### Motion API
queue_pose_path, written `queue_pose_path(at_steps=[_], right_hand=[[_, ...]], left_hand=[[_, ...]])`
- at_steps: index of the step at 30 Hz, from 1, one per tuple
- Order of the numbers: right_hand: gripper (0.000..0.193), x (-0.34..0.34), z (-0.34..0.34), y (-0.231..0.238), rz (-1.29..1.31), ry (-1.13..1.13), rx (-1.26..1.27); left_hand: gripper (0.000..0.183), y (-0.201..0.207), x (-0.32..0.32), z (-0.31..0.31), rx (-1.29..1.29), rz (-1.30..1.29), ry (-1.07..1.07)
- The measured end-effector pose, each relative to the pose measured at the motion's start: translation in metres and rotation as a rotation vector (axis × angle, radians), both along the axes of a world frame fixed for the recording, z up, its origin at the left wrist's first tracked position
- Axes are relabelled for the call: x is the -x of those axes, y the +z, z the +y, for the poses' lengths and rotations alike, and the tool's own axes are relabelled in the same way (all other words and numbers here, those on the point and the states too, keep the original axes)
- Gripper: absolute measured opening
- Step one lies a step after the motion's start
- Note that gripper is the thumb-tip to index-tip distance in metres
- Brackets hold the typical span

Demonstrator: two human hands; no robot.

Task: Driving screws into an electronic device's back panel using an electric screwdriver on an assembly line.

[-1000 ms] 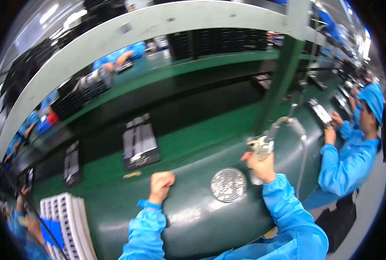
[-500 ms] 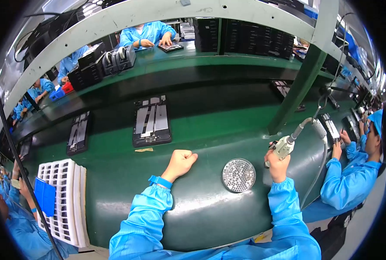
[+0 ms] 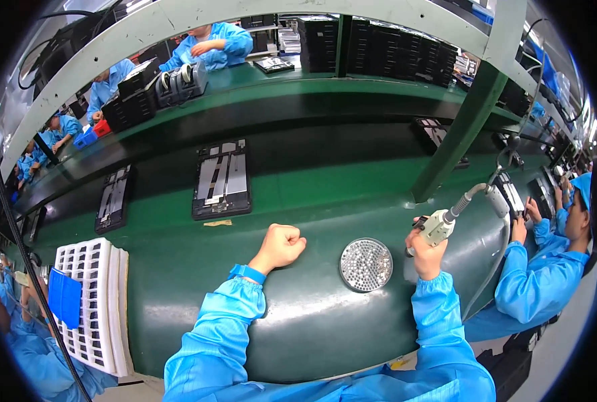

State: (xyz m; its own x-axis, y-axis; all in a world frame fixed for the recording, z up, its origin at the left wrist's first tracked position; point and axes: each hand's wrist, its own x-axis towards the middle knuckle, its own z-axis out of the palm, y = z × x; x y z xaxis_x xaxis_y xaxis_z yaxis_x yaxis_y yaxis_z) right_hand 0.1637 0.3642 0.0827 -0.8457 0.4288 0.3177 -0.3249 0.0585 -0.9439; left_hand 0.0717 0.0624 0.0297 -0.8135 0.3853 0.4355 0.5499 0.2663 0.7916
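My left hand (image 3: pixel 280 246) rests as a closed fist on the green worktop (image 3: pixel 298 315), a blue band at its wrist. Nothing sticks out of the fist. In my right hand (image 3: pixel 427 256) is a cream-coloured electric screwdriver (image 3: pixel 438 228), gripped round its body, with a grey hose or cable running up from its end. Its working tip cannot be made out. Between my hands, nearer the right one, lies a round clear dish (image 3: pixel 366 265) full of small silvery pieces. Beyond my left hand lies an opened tablet (image 3: pixel 222 182) with its inner parts showing.
More opened tablets (image 3: pixel 115 198) lie along the bench. White foam trays (image 3: pixel 118 301) carrying small dark parts and a blue pad (image 3: pixel 66 298) stand at left. A green post (image 3: pixel 460 134) rises at right. Co-workers in blue (image 3: pixel 543 281) sit nearby. Black crates (image 3: pixel 399 50) stand at the back.
The view has shifted a little. The opened tablets have slid slightly left. The co-worker across the bench has drawn their hands away from a tablet. My hands keep their poses.
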Motion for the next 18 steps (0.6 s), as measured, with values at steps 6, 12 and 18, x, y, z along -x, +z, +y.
queue_pose_path(at_steps=[6,12,18], right_hand=[[0.034,-0.002,0.002,-0.008,0.049,-0.018,0.031],[0.036,-0.001,-0.001,-0.008,0.06,0.05,0.116],[0.035,-0.008,-0.002,-0.008,0.083,0.103,0.091]], left_hand=[[0.036,0.001,-0.003,0.002,0.005,0.028,0.002],[0.04,0.004,-0.006,0.001,0.058,0.099,0.027],[0.037,-0.003,-0.01,0.003,0.133,0.194,0.092]])
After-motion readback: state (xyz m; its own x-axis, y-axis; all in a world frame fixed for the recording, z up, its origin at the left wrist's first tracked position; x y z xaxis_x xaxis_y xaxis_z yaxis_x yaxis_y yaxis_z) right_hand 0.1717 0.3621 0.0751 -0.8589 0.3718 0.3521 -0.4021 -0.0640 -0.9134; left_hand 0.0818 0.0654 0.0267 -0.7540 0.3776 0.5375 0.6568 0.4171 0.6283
